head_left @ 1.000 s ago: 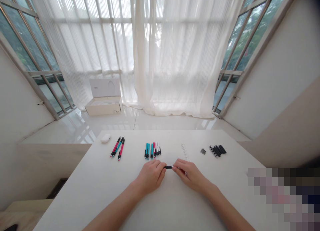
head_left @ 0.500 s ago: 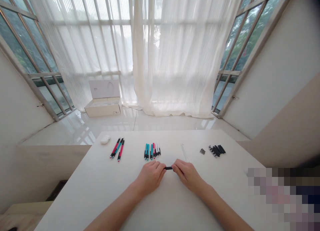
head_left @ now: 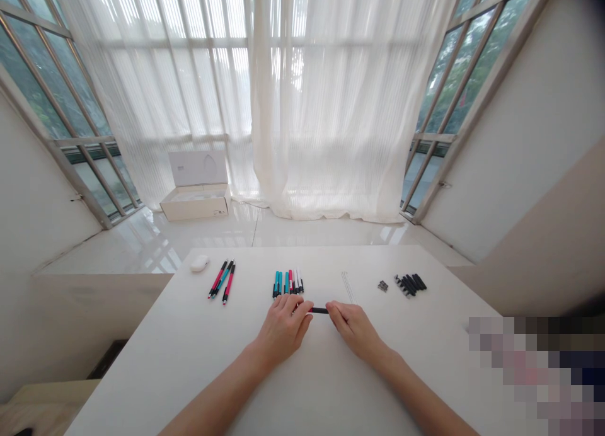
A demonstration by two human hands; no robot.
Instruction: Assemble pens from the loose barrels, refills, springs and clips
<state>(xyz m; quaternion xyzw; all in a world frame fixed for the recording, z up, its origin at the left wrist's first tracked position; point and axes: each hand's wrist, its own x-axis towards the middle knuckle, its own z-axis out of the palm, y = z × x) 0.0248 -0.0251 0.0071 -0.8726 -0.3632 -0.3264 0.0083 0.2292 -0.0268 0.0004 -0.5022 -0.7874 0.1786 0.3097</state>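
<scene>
Between my two hands, near the middle of the white table, lies a pen (head_left: 319, 310) held level, its black grip showing and a bit of red by the left fingers. My left hand (head_left: 286, 322) is closed round its red end, most of which the fingers hide. At the black end, the fingertips of my right hand (head_left: 352, 326) pinch it. Just beyond my left hand lies a row of blue, red and white pen barrels (head_left: 288, 281). Several thin refills (head_left: 348, 287) lie past my right hand.
Three pens (head_left: 222, 281) and a white rounded case (head_left: 199, 263) lie at the table's left. Small metal parts (head_left: 382, 286) and black grips (head_left: 414, 282) sit at the right. An open white box (head_left: 195, 204) stands on the ledge beyond the table (head_left: 155, 348).
My left hand has shifted slightly up and left, and more of the pen shows between the hands, with red now visible. My right hand has barely moved.
</scene>
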